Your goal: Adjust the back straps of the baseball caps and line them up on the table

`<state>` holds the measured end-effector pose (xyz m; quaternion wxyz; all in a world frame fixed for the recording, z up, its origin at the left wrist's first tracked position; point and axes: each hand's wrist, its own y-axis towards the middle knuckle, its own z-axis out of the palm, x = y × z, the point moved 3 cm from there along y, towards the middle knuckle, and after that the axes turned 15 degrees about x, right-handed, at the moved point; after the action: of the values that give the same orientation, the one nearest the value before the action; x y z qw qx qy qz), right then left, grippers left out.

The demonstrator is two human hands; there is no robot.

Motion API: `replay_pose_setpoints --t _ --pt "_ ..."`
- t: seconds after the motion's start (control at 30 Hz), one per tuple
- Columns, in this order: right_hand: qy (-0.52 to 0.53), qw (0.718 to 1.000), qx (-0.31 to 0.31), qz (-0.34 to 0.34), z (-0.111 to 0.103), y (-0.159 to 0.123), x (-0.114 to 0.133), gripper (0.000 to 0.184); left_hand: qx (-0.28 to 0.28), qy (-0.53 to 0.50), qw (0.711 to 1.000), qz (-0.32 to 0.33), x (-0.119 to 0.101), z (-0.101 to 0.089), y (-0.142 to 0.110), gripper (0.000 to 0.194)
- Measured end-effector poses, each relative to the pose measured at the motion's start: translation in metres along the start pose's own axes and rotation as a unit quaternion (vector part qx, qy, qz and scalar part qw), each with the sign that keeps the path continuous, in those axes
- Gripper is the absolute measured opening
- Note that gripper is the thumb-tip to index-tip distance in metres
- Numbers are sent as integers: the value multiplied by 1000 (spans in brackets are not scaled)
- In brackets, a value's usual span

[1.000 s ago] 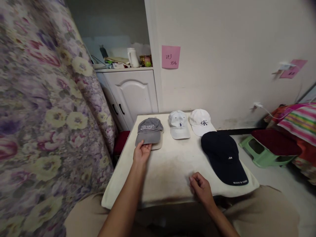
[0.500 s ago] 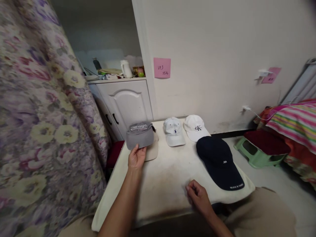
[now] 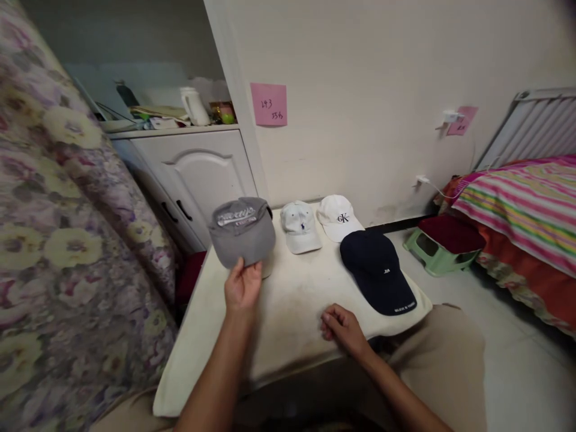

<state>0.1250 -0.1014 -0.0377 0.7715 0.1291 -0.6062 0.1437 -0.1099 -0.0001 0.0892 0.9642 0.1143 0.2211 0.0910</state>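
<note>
My left hand (image 3: pixel 242 287) grips the brim of a grey cap (image 3: pixel 242 230) with pale lettering and holds it up over the left side of a small cream-covered table (image 3: pixel 297 312). A sliver of a beige cap (image 3: pixel 266 270) shows under it. Further back lie a light blue cap (image 3: pixel 299 226) and a white cap (image 3: pixel 337 217) with a black logo. On the table's right side lies a navy cap (image 3: pixel 377 271). My right hand (image 3: pixel 342 327) rests on the table near its front edge, fingers curled, nothing visible in them.
A flowered curtain (image 3: pixel 54 240) hangs close on the left. Behind the table stand a white cabinet (image 3: pixel 193 174) with clutter on top and a wall with a pink note (image 3: pixel 269 104). A green stool (image 3: pixel 438 249) and a striped bed (image 3: pixel 522 204) are at the right.
My left hand has lifted the grey cap off the beige cap and brought it up toward me and to the left. My right hand has stayed on the table. The view has swung left.
</note>
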Motion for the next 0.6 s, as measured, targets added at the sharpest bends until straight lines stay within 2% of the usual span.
replay_pose_setpoints --t 0.1,0.17,0.3,0.43,0.6 --pt "84 996 24 7 2 5 4 39 -68 4 995 -76 37 -15 -70 45" --pt "162 986 34 3 6 7 7 41 -93 2 986 -138 63 -28 -113 45" --pt "270 962 18 -30 12 9 11 37 -125 -10 963 -239 98 -53 -175 40" --pt "294 956 12 -25 12 6 12 30 -142 -28 944 -298 104 -63 -203 28" --pt "300 954 21 -5 7 1 12 29 -159 -63 940 -296 86 -59 -201 20"
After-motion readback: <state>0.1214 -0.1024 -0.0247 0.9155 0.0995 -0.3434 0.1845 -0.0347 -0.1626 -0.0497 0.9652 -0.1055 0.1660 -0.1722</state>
